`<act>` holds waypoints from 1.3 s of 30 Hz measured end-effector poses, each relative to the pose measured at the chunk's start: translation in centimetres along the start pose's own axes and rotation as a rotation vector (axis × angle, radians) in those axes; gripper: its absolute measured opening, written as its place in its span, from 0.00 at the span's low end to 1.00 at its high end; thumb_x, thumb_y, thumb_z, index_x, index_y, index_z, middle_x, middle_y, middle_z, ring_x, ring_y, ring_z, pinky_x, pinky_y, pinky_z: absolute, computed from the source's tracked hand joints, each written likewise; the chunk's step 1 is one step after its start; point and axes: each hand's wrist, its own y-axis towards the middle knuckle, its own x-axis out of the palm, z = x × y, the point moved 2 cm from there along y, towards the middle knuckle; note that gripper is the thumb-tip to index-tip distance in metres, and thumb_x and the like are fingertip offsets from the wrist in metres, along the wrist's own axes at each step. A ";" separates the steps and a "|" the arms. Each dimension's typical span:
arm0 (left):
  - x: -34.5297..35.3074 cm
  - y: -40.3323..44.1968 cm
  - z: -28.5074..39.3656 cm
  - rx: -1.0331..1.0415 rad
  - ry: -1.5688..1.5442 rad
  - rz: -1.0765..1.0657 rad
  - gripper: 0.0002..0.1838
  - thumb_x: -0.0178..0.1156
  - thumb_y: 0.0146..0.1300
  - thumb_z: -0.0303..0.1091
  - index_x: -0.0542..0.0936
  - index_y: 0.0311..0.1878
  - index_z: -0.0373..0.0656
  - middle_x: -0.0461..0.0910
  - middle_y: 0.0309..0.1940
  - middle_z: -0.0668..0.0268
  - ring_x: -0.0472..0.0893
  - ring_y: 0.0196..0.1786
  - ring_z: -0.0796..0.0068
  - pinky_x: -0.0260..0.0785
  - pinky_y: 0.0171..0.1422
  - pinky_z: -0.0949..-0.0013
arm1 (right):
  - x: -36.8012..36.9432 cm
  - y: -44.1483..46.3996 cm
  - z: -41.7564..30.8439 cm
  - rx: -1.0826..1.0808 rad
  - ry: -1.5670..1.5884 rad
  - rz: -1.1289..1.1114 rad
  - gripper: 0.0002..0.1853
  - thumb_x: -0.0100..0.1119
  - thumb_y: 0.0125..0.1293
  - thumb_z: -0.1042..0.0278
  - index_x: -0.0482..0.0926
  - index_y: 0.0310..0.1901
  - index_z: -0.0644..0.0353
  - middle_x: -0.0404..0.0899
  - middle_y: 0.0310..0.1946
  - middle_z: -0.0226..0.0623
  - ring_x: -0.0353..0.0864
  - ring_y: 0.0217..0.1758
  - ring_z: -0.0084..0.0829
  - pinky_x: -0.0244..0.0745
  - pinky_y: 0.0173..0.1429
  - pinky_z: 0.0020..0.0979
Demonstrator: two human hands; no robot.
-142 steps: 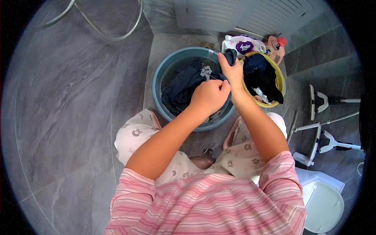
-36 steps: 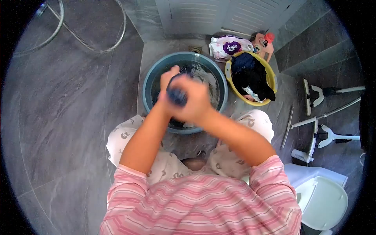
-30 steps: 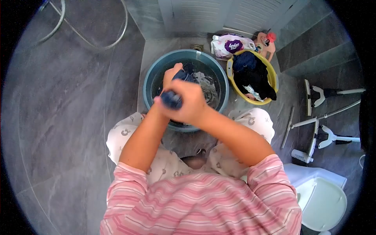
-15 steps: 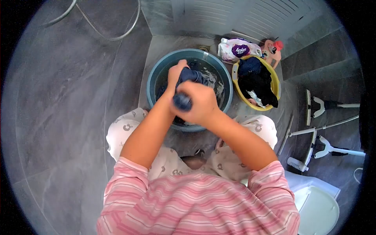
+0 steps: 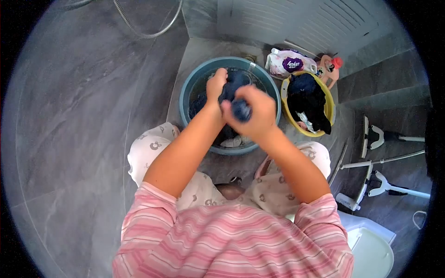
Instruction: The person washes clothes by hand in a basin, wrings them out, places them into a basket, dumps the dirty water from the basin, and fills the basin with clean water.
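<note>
Two hands on one dark navy garment [image 5: 235,84], bunched up over the blue basin [image 5: 184,99]. Left hand [image 5: 216,86] has the cloth near the basin's 11 o'clock; right hand [image 5: 257,111], toward 3, is wrapped round a bulging wad. Yellow tub [image 5: 285,105] sits just off 3 o'clock. My guess: soft and floppy, heavy if soaked, kinda slippery, hardly fragile. I'd grab thick gathered folds, not a thin edge.
</note>
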 end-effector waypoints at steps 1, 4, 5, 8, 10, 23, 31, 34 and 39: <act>1.7 -2.2 1.5 0.157 0.255 0.166 0.13 0.47 0.59 0.41 0.75 0.26 0.44 0.75 0.20 0.65 0.76 0.25 0.72 0.69 0.36 0.67 | 0.2 -0.2 -0.8 -0.124 -0.009 -0.089 0.12 0.67 0.44 0.70 0.72 0.27 0.61 0.73 0.21 0.40 0.74 0.21 0.34 0.69 0.28 0.28; 2.0 -2.0 -1.0 0.073 -0.038 0.223 0.15 0.49 0.56 0.40 0.75 0.23 0.37 0.75 0.23 0.63 0.75 0.26 0.71 0.66 0.32 0.64 | -0.2 0.0 1.9 -0.026 0.066 0.064 0.11 0.66 0.45 0.72 0.73 0.28 0.61 0.73 0.21 0.37 0.73 0.22 0.30 0.69 0.29 0.27; 2.9 -3.4 -1.3 0.212 0.069 0.256 0.20 0.46 0.59 0.42 0.77 0.28 0.31 0.79 0.28 0.57 0.77 0.32 0.67 0.66 0.38 0.63 | -0.4 0.6 3.5 0.079 0.035 0.186 0.10 0.65 0.48 0.72 0.73 0.30 0.62 0.74 0.20 0.35 0.72 0.22 0.26 0.69 0.30 0.26; 3.8 -4.0 -3.5 0.234 0.732 0.194 0.24 0.42 0.60 0.43 0.77 0.35 0.27 0.80 0.34 0.47 0.79 0.41 0.58 0.64 0.44 0.58 | -1.3 1.6 8.4 0.520 -0.031 0.205 0.17 0.65 0.51 0.57 0.74 0.33 0.61 0.78 0.24 0.48 0.80 0.28 0.44 0.73 0.33 0.34; 3.7 -3.9 -2.9 0.225 0.693 0.218 0.23 0.43 0.59 0.42 0.77 0.32 0.27 0.80 0.30 0.51 0.79 0.37 0.60 0.65 0.42 0.59 | -0.6 1.8 6.8 0.353 -0.267 0.203 0.17 0.65 0.51 0.56 0.74 0.34 0.61 0.78 0.24 0.48 0.79 0.28 0.45 0.73 0.33 0.34; 2.5 -2.4 -4.4 0.287 0.613 0.207 0.22 0.43 0.61 0.40 0.76 0.30 0.27 0.79 0.30 0.48 0.78 0.37 0.55 0.64 0.44 0.58 | -2.2 1.9 7.1 0.384 -0.026 0.259 0.13 0.66 0.49 0.63 0.75 0.31 0.63 0.77 0.21 0.44 0.79 0.23 0.36 0.73 0.30 0.31; 0.9 -2.5 -1.9 0.143 0.019 0.142 0.13 0.48 0.57 0.37 0.75 0.23 0.40 0.74 0.21 0.66 0.73 0.25 0.75 0.64 0.32 0.66 | -0.1 -0.2 0.9 0.089 0.031 0.166 0.12 0.67 0.46 0.67 0.73 0.29 0.61 0.73 0.20 0.40 0.74 0.22 0.33 0.70 0.29 0.28; -0.9 -0.6 -0.8 0.148 0.264 0.097 0.13 0.50 0.54 0.39 0.70 0.18 0.43 0.70 0.16 0.69 0.68 0.17 0.72 0.62 0.27 0.66 | 0.6 -1.3 -1.2 -0.184 0.021 -0.088 0.11 0.67 0.42 0.70 0.73 0.27 0.60 0.73 0.20 0.38 0.75 0.22 0.37 0.71 0.28 0.29; -0.1 -2.3 -4.9 0.118 0.326 0.090 0.17 0.45 0.61 0.39 0.77 0.34 0.33 0.79 0.33 0.55 0.77 0.41 0.63 0.65 0.49 0.66 | -0.5 0.6 6.0 0.297 -0.032 0.231 0.14 0.64 0.50 0.60 0.76 0.30 0.62 0.78 0.25 0.47 0.79 0.27 0.44 0.74 0.33 0.35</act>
